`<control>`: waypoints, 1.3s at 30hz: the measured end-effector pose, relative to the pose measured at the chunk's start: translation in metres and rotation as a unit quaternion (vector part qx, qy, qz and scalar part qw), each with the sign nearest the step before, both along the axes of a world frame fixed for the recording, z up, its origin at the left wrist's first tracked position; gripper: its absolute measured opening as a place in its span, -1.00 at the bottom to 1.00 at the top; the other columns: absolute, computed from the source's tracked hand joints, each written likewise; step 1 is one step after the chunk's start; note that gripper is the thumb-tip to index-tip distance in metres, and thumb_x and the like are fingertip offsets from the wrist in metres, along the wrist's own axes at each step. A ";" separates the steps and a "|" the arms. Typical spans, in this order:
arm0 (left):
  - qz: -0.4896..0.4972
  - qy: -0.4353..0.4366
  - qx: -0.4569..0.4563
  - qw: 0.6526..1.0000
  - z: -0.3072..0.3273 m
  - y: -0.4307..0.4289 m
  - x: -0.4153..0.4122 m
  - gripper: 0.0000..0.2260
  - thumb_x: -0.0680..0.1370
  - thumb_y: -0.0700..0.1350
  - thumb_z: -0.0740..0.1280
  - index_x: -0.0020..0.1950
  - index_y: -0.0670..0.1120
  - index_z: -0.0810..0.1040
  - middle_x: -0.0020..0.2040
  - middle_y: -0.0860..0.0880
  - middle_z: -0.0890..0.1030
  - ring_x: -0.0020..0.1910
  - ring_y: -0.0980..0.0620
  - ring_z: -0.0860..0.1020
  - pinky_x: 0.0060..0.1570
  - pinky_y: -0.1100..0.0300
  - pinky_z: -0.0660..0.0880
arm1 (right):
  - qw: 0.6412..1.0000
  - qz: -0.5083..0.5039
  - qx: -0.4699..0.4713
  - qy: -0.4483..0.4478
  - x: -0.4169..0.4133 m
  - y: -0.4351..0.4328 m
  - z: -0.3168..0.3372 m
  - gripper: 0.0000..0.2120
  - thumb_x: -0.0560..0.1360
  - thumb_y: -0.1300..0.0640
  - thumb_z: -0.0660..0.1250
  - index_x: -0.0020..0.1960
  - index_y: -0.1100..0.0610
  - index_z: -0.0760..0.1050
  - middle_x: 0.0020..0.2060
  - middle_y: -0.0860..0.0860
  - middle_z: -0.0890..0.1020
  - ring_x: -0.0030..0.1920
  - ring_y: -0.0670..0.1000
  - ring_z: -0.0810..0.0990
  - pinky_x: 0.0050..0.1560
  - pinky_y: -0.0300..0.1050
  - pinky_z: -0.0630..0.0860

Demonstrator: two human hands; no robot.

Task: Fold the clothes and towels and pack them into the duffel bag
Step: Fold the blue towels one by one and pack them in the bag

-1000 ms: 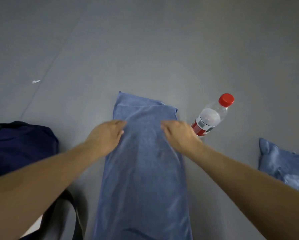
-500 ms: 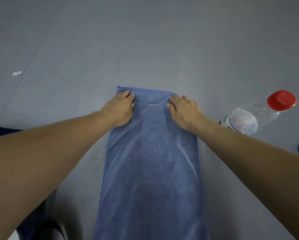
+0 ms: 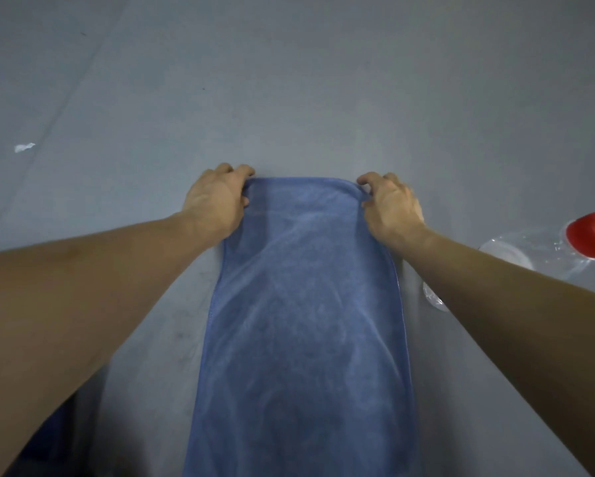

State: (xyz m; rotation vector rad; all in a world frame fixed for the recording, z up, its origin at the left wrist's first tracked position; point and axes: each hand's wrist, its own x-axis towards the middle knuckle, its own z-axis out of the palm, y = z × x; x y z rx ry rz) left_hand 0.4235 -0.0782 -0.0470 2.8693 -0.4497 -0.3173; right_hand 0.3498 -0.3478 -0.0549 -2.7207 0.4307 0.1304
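A blue towel (image 3: 306, 321) lies as a long folded strip on the grey floor, running from the bottom of the view away from me. My left hand (image 3: 216, 201) pinches its far left corner, fingers curled around the edge. My right hand (image 3: 390, 208) grips the far right corner the same way. The far edge looks slightly raised between the two hands. A sliver of the dark blue duffel bag (image 3: 48, 438) shows under my left forearm; the rest is hidden.
A clear plastic bottle (image 3: 544, 249) with a red cap (image 3: 592, 235) lies on the floor just right of my right forearm. A small white scrap (image 3: 24, 147) sits far left. Grey floor stretches beyond the towel.
Both hands slid forward along the towel from its middle to its far end and now pinch the two far corners. The view shifted forward; the bag and other blue cloth left the view.
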 end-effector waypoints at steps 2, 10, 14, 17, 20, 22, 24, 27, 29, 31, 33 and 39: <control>0.029 -0.019 -0.030 0.999 -0.003 0.000 -0.004 -0.69 0.61 -0.14 0.31 0.37 -0.04 0.50 0.20 -0.15 0.57 0.22 -0.21 0.48 0.20 -0.06 0.45 | 1.000 0.007 -0.023 0.019 0.001 0.001 0.000 -0.62 0.56 0.25 0.17 0.32 0.00 0.45 0.13 0.11 0.54 0.15 0.22 0.47 0.02 0.01 0.41; 0.051 -0.089 -0.089 0.991 0.013 0.014 -0.016 -0.84 0.63 -0.07 0.30 0.11 -0.05 0.65 0.05 -0.14 0.61 0.11 -0.21 0.49 0.11 -0.03 0.43 | 1.000 0.006 0.008 0.015 -0.006 0.001 0.017 -0.87 0.52 0.21 0.26 -0.02 0.10 0.56 -0.12 0.07 0.57 0.05 0.21 0.52 -0.12 -0.07 0.41; 0.039 -0.148 -0.133 0.979 0.033 0.031 -0.032 -0.86 0.63 -0.05 0.28 0.07 -0.04 0.61 0.01 -0.09 0.66 0.07 -0.21 0.50 0.06 -0.02 0.41 | 0.995 0.016 0.040 -0.090 -0.031 0.008 0.039 -0.86 0.53 0.06 0.35 -0.10 0.13 0.54 -0.14 0.04 0.52 -0.05 0.15 0.49 -0.17 -0.11 0.31; 0.019 -0.190 -0.173 0.966 0.055 0.050 -0.055 -0.90 0.64 -0.06 0.25 0.06 0.00 0.56 -0.03 -0.03 0.66 -0.01 -0.15 0.52 -0.05 0.04 0.38 | 0.983 0.027 0.048 -0.176 -0.058 0.021 0.070 -0.88 0.51 0.06 0.37 -0.06 0.11 0.55 -0.18 0.01 0.55 -0.10 0.12 0.50 -0.16 -0.07 0.32; -0.012 -0.221 -0.170 0.960 0.078 0.074 -0.096 -0.93 0.64 -0.07 0.29 0.07 0.01 0.57 -0.05 0.00 0.65 -0.05 -0.08 0.52 -0.08 0.05 0.39 | 0.978 0.030 0.043 -0.204 -0.101 0.035 0.101 -0.91 0.52 0.06 0.36 -0.02 0.06 0.51 -0.24 -0.02 0.59 -0.18 0.11 0.50 -0.20 -0.05 0.34; -0.031 -0.233 -0.160 0.959 0.088 0.094 -0.132 -0.95 0.63 -0.11 0.34 0.07 0.00 0.57 -0.06 0.00 0.65 -0.07 -0.05 0.50 -0.10 0.07 0.37 | 0.976 0.057 0.039 -0.206 -0.141 0.042 0.116 -0.94 0.52 0.10 0.34 -0.01 0.04 0.52 -0.27 -0.02 0.61 -0.20 0.12 0.54 -0.20 -0.03 0.40; -0.051 -0.223 -0.162 0.960 0.099 0.107 -0.173 -0.94 0.61 -0.13 0.37 0.07 -0.01 0.58 -0.05 0.00 0.65 -0.07 -0.03 0.50 -0.09 0.07 0.39 | 0.977 0.070 0.055 -0.194 -0.186 0.045 0.131 -0.89 0.52 0.17 0.31 0.01 0.02 0.55 -0.25 -0.03 0.65 -0.21 0.10 0.58 -0.16 -0.02 0.47; -0.075 -0.190 -0.159 0.966 0.110 0.122 -0.235 -0.92 0.63 -0.07 0.35 0.06 -0.03 0.61 -0.04 0.01 0.65 -0.07 -0.05 0.54 -0.06 0.07 0.43 | 0.984 0.097 0.063 -0.138 -0.262 0.048 0.137 -0.78 0.52 0.24 0.29 0.04 -0.01 0.61 -0.15 -0.04 0.70 -0.14 0.09 0.62 -0.12 -0.05 0.51; -0.104 -0.176 -0.151 0.967 0.112 0.129 -0.283 -0.81 0.64 0.00 0.30 0.03 -0.07 0.64 -0.07 0.01 0.66 -0.11 -0.08 0.55 -0.08 0.05 0.47 | 0.980 0.151 0.063 -0.110 -0.319 0.053 0.136 -0.72 0.49 0.27 0.29 0.06 -0.01 0.66 -0.04 -0.05 0.72 -0.03 0.10 0.67 -0.05 -0.05 0.59; -0.136 -0.151 -0.146 0.968 0.111 0.133 -0.329 -0.73 0.61 0.03 0.25 -0.01 -0.10 0.66 -0.10 0.00 0.66 -0.15 -0.09 0.55 -0.11 0.01 0.51 | 0.969 0.208 0.056 -0.121 -0.369 0.055 0.126 -0.71 0.43 0.30 0.33 0.05 0.07 0.70 0.03 0.00 0.73 0.02 0.10 0.71 -0.02 0.02 0.66; -0.159 -0.108 -0.128 0.973 0.102 0.137 -0.372 -0.72 0.59 0.02 0.22 -0.05 -0.09 0.67 -0.13 0.02 0.65 -0.18 -0.08 0.56 -0.12 0.03 0.50 | 0.963 0.231 0.047 -0.130 -0.410 0.057 0.110 -0.73 0.43 0.38 0.36 -0.01 0.11 0.72 -0.04 0.06 0.73 -0.06 0.12 0.73 -0.15 -0.02 0.68; -0.226 -0.061 -0.051 0.971 0.050 0.173 -0.435 -0.84 0.44 -0.07 0.26 -0.09 0.04 0.62 -0.16 0.11 0.59 -0.20 0.02 0.54 -0.19 0.18 0.42 | 0.941 0.325 -0.001 -0.096 -0.477 0.072 0.059 -0.51 0.66 0.17 0.04 -0.08 -0.06 0.73 -0.03 -0.19 0.72 -0.01 -0.06 0.72 -0.04 -0.25 0.61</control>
